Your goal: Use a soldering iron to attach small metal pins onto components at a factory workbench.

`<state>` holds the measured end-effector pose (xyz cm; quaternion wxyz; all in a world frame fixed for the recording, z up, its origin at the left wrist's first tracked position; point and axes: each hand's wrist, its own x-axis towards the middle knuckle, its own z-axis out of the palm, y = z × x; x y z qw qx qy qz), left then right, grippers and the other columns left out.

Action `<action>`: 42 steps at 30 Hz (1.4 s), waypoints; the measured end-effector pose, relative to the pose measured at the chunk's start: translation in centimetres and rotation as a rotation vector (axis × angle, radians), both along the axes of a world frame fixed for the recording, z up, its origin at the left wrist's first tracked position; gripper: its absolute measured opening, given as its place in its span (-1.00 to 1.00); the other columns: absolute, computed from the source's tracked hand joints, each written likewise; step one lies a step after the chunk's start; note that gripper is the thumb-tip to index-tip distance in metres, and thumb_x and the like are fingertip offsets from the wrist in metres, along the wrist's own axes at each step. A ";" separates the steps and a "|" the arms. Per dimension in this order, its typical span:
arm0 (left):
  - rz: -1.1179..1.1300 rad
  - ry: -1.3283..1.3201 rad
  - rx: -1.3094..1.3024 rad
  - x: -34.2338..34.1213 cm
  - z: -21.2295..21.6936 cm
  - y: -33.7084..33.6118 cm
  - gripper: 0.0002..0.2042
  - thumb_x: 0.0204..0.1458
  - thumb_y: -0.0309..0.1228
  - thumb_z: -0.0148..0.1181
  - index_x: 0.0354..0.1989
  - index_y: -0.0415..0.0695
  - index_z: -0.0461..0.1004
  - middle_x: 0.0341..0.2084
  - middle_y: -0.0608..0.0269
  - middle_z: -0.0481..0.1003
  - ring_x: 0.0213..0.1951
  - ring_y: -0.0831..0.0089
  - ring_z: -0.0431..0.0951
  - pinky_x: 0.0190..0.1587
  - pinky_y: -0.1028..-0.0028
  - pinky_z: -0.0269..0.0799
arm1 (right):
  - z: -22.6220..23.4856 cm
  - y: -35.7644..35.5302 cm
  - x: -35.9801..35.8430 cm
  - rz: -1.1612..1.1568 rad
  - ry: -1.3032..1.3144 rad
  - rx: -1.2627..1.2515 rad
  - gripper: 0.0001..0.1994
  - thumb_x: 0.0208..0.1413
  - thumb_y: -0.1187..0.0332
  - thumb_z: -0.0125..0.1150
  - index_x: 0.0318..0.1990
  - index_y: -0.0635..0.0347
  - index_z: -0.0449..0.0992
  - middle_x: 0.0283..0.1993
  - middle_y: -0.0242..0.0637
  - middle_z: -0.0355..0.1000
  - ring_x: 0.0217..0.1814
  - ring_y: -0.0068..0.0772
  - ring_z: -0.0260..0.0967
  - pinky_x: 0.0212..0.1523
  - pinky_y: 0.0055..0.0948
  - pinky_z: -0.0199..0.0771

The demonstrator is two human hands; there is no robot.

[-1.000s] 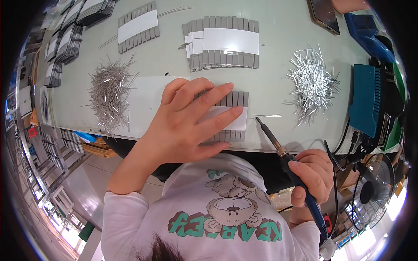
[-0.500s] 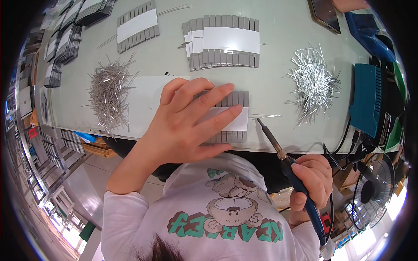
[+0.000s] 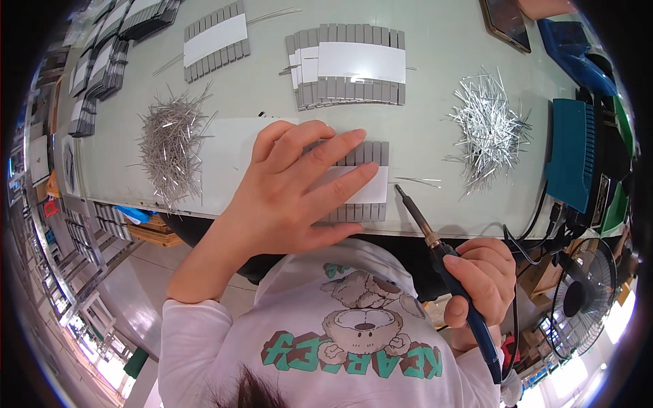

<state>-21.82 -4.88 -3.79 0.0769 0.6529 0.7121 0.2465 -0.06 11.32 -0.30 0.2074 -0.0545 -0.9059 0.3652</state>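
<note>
My left hand lies with fingers spread over a grey slatted piece with a white band, covering its left part. My right hand is closed around the dark blue handle of a soldering iron. Its tip points up and left, just right of the piece's right edge, close to thin metal wires that stick out there. Whether the tip touches a wire I cannot tell.
Heaps of thin metal pins lie at left and right. Similar slatted pieces are stacked behind my hand, with another at far left. A teal box, black cables and a phone are at the right.
My right hand and the soldering iron have shifted slightly left, bringing the tip nearer the slatted piece's edge. My left hand stays in place.
</note>
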 end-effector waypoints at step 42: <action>0.024 -0.021 -0.017 0.0 0.1 0.4 -0.37 -0.48 -0.22 0.42 -0.04 0.05 0.47 0.10 0.23 0.33 0.02 0.22 0.30 0.02 0.17 0.14 | -0.2 1.6 -0.6 -0.101 0.063 -0.124 -0.63 0.15 0.12 0.00 -0.36 0.32 0.50 -0.64 -0.29 0.34 -0.62 -0.30 0.33 -0.46 -0.36 0.40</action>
